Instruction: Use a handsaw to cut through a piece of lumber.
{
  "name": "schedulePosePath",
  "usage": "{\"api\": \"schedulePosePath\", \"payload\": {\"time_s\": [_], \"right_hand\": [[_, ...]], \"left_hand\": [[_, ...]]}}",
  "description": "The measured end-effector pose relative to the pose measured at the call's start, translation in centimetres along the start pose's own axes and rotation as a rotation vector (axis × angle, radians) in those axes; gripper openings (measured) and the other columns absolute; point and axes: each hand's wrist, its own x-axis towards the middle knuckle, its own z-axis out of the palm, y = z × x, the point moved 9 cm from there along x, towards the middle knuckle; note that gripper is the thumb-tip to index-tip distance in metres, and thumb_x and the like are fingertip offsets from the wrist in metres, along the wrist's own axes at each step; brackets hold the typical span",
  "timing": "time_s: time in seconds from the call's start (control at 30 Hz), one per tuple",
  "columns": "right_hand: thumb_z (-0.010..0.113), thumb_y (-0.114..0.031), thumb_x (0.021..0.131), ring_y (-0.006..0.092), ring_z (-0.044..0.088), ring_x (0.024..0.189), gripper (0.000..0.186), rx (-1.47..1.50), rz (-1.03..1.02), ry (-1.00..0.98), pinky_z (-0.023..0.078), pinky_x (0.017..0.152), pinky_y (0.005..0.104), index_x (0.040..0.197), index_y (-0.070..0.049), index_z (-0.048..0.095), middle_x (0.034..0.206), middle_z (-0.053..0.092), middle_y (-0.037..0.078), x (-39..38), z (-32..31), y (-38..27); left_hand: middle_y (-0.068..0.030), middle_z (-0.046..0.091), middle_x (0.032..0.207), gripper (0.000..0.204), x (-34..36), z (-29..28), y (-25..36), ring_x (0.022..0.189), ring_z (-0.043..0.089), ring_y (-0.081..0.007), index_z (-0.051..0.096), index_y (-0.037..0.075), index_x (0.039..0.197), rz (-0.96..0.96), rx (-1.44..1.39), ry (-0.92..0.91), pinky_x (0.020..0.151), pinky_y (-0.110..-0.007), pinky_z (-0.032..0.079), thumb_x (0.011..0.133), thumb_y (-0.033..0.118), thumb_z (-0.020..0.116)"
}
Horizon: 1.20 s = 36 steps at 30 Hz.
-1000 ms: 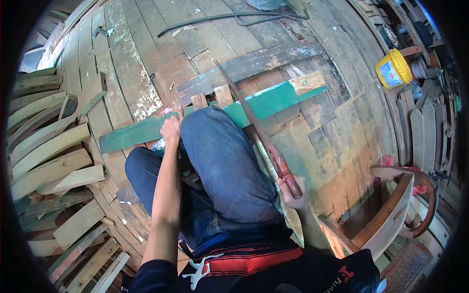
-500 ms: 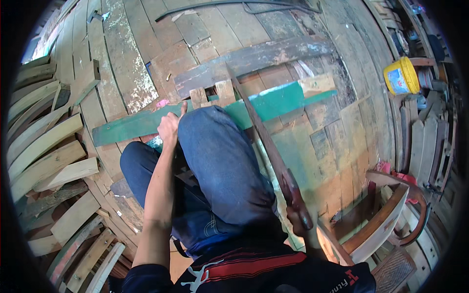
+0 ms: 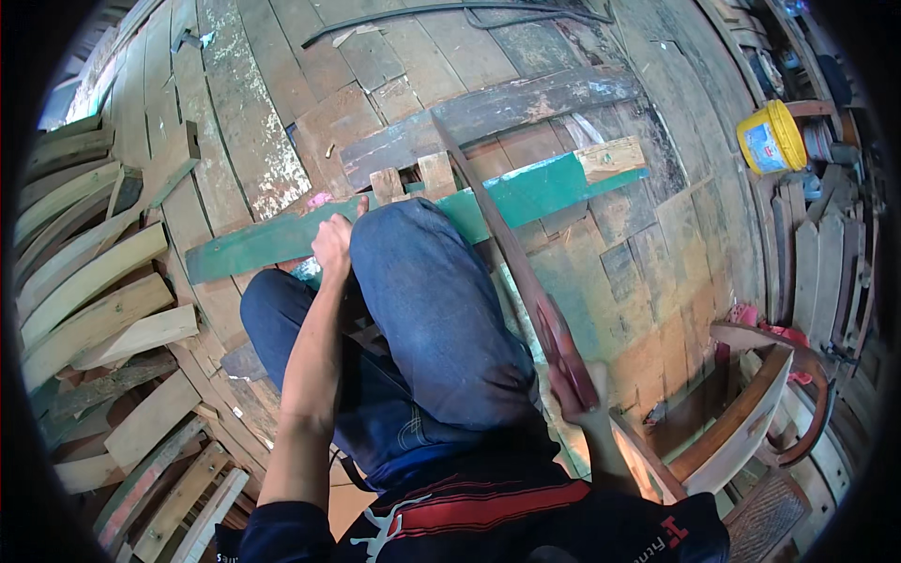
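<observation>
A long green plank (image 3: pixel 535 197) with a bare wooden patch near its right end lies across the floor in front of my knees. My left hand (image 3: pixel 332 244) is closed at its near edge, fingers curled and thumb stretched out along the plank. My right hand (image 3: pixel 574 392) grips the reddish-brown handle of a handsaw (image 3: pixel 502 235). The saw's long blade slants away from me across the plank, just right of my raised knee. Two short wooden blocks (image 3: pixel 435 176) stand against the plank's far side, left of the blade.
A dark weathered beam (image 3: pixel 488 117) lies beyond the plank. Stacked curved timber pieces (image 3: pixel 113 291) fill the left side. At the right are a yellow bucket (image 3: pixel 777 139) and a curved wooden frame (image 3: pixel 732 413). A dark bent rod (image 3: pixel 404 13) lies on the far floorboards.
My right hand and the saw have moved a little forward, away from my body. My left hand keeps its place at the plank. The whole view has shifted slightly.
</observation>
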Motion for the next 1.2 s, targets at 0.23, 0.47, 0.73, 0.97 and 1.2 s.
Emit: {"api": "schedulePosePath", "payload": {"time_s": [0.23, 0.47, 0.73, 0.97, 1.2], "right_hand": [[0.061, -0.016, 0.089, 0.0129, 0.046, 0.046, 0.025, -0.055, -0.29, -0.014, 0.034, 0.045, 0.0331, 0.071, 0.001, 0.057, 0.05, 0.048, 0.004, 10.8, 5.7, -2.0], [0.056, -0.003, 0.084, 0.0185, 0.049, 0.048, 0.027, -0.158, -0.41, -0.008, 0.038, 0.046, 0.034, 0.111, 0.0, 0.06, 0.057, 0.05, 0.01, 2.4, 1.7, -0.7], [0.059, -0.012, 0.088, 0.0158, 0.044, 0.048, 0.019, -0.047, -0.209, 0.003, 0.034, 0.046, 0.0338, 0.073, 0.001, 0.057, 0.054, 0.048, 0.009, 5.1, 4.2, 0.0], [0.06, -0.012, 0.088, 0.0154, 0.043, 0.046, 0.017, -0.029, -0.244, 0.031, 0.034, 0.045, 0.033, 0.075, 0.0, 0.059, 0.052, 0.046, 0.008, 7.5, 4.4, 2.3], [0.052, -0.002, 0.087, 0.0238, 0.061, 0.06, 0.036, -0.23, -0.434, 0.005, 0.046, 0.055, 0.0345, 0.122, 0.002, 0.055, 0.073, 0.065, 0.015, 2.1, 4.4, -0.9]], "left_hand": [[-0.0303, 0.066, 0.092, 0.088, 0.9, 0.9, -0.3, 0.092, 0.065, -0.0442, 0.069, -0.004, 0.092, 0.022, 0.022, 0.046, 0.082, -0.05, 0.052, 0.084, 0.077, 0.034], [-0.0304, 0.065, 0.091, 0.087, 0.1, -0.6, 1.2, 0.092, 0.065, -0.0444, 0.07, -0.004, 0.091, 0.012, 0.013, -0.004, 0.082, -0.049, 0.052, 0.084, 0.076, 0.034], [-0.0302, 0.065, 0.093, 0.088, 0.7, 0.5, -0.4, 0.092, 0.065, -0.0449, 0.069, -0.005, 0.092, 0.015, 0.019, 0.018, 0.082, -0.048, 0.052, 0.084, 0.076, 0.035], [-0.0306, 0.065, 0.088, 0.083, 0.6, -0.4, 0.6, 0.089, 0.065, -0.0452, 0.068, -0.004, 0.089, 0.046, 0.012, 0.084, 0.078, -0.051, 0.052, 0.085, 0.073, 0.038], [-0.0293, 0.066, 0.095, 0.085, 1.7, 0.8, -1.1, 0.094, 0.065, -0.0421, 0.068, -0.005, 0.093, 0.043, 0.01, 0.035, 0.082, -0.048, 0.051, 0.083, 0.075, 0.039]]}}
